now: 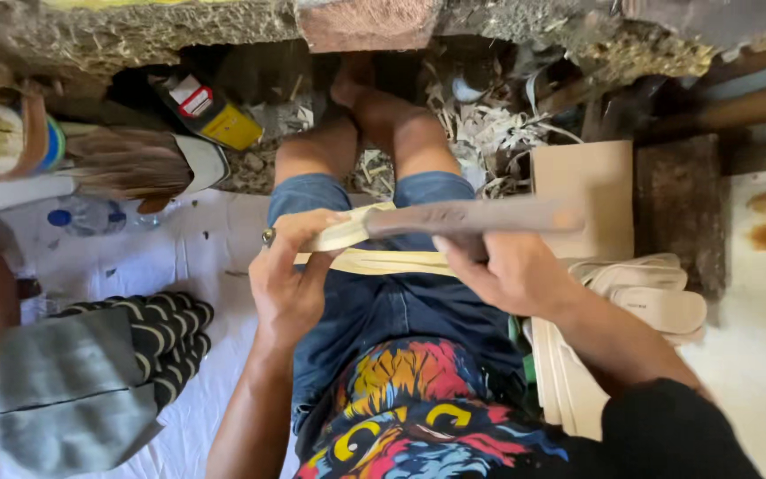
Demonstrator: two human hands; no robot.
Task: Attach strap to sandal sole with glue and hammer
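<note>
Over my lap, my left hand (290, 275) grips the near end of a pale cream sandal sole (374, 260) held on edge. My right hand (503, 270) holds a long flat grey blade or file (476, 215), laid across the top edge of that sole, pointing right. Both hands sit above my blue denim shorts (383, 310). A ring shows on a finger of the left hand.
A stack of cream soles (640, 302) lies to my right beside a tan board (582, 177). Black ribbed soles (166, 333) and a grey piece (68, 390) lie left on white sheeting. A water bottle (86, 215), a yellow-black can (210, 111) and scrap shavings (489, 133) are ahead.
</note>
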